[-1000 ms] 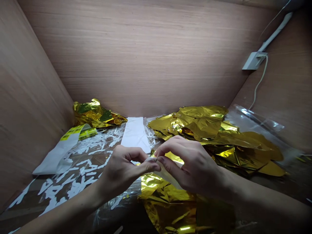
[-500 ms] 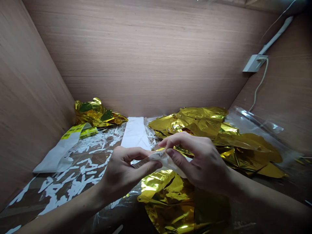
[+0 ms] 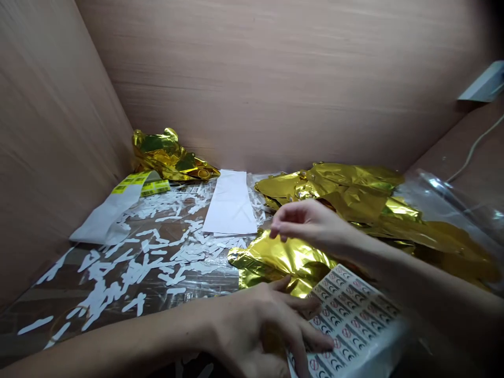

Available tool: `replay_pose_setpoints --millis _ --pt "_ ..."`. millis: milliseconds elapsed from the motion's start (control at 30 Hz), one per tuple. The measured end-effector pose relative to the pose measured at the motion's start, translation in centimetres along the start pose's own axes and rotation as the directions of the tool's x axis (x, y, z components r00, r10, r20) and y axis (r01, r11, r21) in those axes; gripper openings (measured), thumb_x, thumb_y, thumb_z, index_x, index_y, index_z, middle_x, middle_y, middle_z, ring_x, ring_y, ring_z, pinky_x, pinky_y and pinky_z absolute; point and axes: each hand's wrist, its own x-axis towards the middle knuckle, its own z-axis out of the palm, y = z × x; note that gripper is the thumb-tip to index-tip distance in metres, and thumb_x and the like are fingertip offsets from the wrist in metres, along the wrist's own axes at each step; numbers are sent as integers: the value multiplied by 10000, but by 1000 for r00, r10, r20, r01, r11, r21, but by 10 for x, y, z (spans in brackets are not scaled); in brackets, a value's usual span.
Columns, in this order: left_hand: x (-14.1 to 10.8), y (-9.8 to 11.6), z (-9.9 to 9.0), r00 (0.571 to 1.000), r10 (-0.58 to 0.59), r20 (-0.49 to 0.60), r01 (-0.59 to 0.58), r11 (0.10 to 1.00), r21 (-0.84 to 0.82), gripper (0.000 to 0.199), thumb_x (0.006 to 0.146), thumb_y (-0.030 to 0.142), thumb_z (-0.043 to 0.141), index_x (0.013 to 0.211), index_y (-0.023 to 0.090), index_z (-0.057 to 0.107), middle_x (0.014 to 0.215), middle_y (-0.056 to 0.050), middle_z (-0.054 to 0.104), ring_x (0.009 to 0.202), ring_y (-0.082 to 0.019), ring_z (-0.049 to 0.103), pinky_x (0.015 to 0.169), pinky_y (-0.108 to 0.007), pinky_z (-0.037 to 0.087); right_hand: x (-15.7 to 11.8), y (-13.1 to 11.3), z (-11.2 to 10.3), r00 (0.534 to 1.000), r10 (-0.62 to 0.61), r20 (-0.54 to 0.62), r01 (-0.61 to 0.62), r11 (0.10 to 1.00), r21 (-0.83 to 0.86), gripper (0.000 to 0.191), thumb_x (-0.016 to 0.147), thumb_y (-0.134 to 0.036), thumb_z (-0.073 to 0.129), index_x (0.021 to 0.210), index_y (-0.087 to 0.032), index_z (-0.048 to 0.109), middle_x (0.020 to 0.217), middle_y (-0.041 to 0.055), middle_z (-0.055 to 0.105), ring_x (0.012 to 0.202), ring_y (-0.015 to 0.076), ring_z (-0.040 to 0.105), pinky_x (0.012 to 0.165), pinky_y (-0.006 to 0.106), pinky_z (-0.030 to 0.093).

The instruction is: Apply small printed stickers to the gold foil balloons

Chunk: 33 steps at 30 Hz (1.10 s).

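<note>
My left hand [image 3: 271,325] has its fingers spread at the bottom middle, resting on the left part of a sheet of small printed CE labels [image 3: 350,320]. Above that sheet, my right hand [image 3: 297,220] hovers with thumb and fingertips pressed together; whatever is between them is too small to make out. Beneath both hands lies a shiny gold foil piece [image 3: 283,254], partly covered by the sheet and my left hand.
More gold foil is piled at the back right [image 3: 334,184] and the back left [image 3: 165,157]. White folded paper [image 3: 230,202] lies at the back middle. A strip with yellow labels [image 3: 114,210] and scattered white scraps [image 3: 134,270] are left. A white box [image 3: 482,84] hangs on the right wall.
My hands have come apart. The left has moved down onto the label sheet and opened, while the right stays raised and pinched. The view has shifted, and the label sheet now shows flat.
</note>
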Motion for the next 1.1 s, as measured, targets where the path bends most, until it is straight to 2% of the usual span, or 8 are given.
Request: replay_pose_setpoints --millis 67,133,267,400,533,700,933,1100 --pt "-5 -10 3 997 -35 67 31 998 59 124 828 149 620 857 195 731 1369 -28 677 1469 -274 435 1295 -472 46 12 22 19 996 73 57 -70 996 -51 232 880 -365 726 804 -148 695 763 43 695 681 122 605 629 246 468" --pt "-9 -15 3 988 -85 129 73 993 89 106 864 175 614 869 197 718 1395 -25 659 1511 -272 358 1287 -486 -15 17 36 36 987 141 77 -131 984 -121 231 893 -360 693 797 -150 681 725 26 672 638 112 575 580 233 433" --pt "-10 -18 0 969 -157 189 136 984 118 124 915 180 591 906 189 714 1430 -35 636 1535 -286 300 1281 -536 80 15 44 53 966 247 74 -225 947 -229 200 901 -317 650 790 -152 672 684 18 665 589 105 546 519 220 389" --pt "-10 -20 3 961 -156 229 121 980 156 148 936 149 568 882 180 703 1410 -49 655 1538 -306 295 1261 -597 137 12 47 57 953 300 52 -283 936 -210 230 911 -334 634 776 -150 665 694 27 675 593 107 551 520 219 401" --pt "-11 -22 9 973 -147 176 115 977 180 140 903 132 593 837 174 710 1361 -50 692 1494 -339 384 1256 -588 181 10 54 58 957 282 59 -266 943 -199 219 915 -317 616 777 -156 672 701 25 676 607 113 563 532 225 420" --pt "-11 -23 11 978 -141 152 111 976 187 153 874 144 597 860 167 748 1315 -55 721 1433 -357 473 1221 -590 260 9 57 60 960 280 32 -262 928 -265 199 887 -312 631 777 -161 701 699 19 678 608 116 567 531 226 421" --pt "-6 -19 7 969 -156 193 114 971 212 162 792 104 662 885 165 780 1367 -53 684 1380 -325 536 1241 -474 271 10 51 63 967 251 -34 -245 896 -370 217 866 -317 645 736 -159 716 643 8 664 576 109 543 487 225 355" --pt "-6 -17 8 969 -173 175 136 969 206 218 745 67 665 892 161 795 1343 -63 694 1360 -347 556 1132 -475 416 9 54 65 987 136 -90 -162 863 -479 196 833 -282 656 706 -155 734 629 1 683 562 101 551 491 228 346"
